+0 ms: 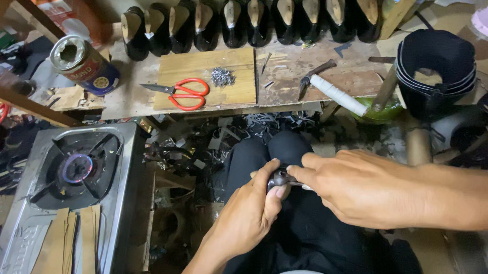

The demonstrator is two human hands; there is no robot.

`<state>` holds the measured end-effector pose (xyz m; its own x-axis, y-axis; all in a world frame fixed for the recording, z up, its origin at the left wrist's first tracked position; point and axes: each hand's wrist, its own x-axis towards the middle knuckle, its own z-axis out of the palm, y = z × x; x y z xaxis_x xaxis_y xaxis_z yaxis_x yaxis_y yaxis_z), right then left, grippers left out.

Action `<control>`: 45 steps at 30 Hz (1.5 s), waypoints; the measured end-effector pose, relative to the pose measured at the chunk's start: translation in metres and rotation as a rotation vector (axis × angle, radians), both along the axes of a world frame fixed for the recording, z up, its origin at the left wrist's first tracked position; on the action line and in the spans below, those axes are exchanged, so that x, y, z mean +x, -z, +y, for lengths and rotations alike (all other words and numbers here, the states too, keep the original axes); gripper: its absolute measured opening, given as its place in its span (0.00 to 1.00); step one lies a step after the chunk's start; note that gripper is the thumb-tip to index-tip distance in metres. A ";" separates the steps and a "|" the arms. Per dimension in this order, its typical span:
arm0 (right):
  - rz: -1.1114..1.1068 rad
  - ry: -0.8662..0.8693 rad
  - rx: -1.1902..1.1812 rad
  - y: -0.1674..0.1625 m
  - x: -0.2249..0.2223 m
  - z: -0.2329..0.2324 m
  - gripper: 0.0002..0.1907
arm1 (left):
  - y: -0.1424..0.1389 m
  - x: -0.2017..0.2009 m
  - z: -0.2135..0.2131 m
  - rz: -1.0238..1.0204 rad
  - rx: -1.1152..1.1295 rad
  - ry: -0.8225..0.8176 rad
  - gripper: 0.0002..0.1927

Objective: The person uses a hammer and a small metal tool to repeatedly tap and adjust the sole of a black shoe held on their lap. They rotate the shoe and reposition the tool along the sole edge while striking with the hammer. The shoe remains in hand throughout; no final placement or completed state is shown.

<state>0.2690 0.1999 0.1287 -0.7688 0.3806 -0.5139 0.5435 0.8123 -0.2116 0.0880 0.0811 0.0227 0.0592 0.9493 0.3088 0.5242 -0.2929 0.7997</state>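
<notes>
Small dark metal tool (279, 179), smooth and slightly shiny, pinched between both hands above a lap in black cloth, low in the middle of the view; exact shape hidden by fingers. Left hand (249, 215) curled tightly around it from below, thumb pressed on top. Right hand (356, 187) closed over it from the right, fingertips narrow and touching the same piece.

Beyond the knees, a rough, scuffed wooden counter (295, 74). On it, a pale wooden board (208, 68) with straight grain, carrying red-handled scissors (183, 93) lying flat and open, and a loose heap of small grey nails (222, 77). To the right, a hammer (329, 87) with dark metal head and white-wrapped handle, lying at a slant. Along the far edge, a row of glossy black shoes (248, 21) on tan wooden forms. At the left end, a round metal can (83, 64) with red and blue label, tipped on its side. At far right, a stack of curved black pieces (435, 68).

Lower left, a single-burner steel gas stove (75, 174), dull and scratched, with thin brown card strips (67, 244) leaning on its front. Floor between scattered with black and grey scraps (200, 151).
</notes>
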 end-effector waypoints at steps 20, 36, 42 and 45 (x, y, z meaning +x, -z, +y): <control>0.567 0.044 0.189 0.069 -0.004 0.003 0.34 | 0.017 -0.023 0.012 -0.488 -0.271 -0.014 0.32; 0.665 -0.020 0.427 0.103 -0.003 -0.001 0.31 | 0.007 -0.022 0.022 -0.472 -0.337 -0.070 0.31; 0.882 0.089 0.410 0.118 -0.014 -0.032 0.31 | 0.001 -0.027 0.013 -0.532 -0.410 -0.068 0.26; 0.791 0.270 0.176 0.112 -0.004 -0.040 0.26 | -0.001 -0.023 0.005 -0.483 -0.386 -0.118 0.24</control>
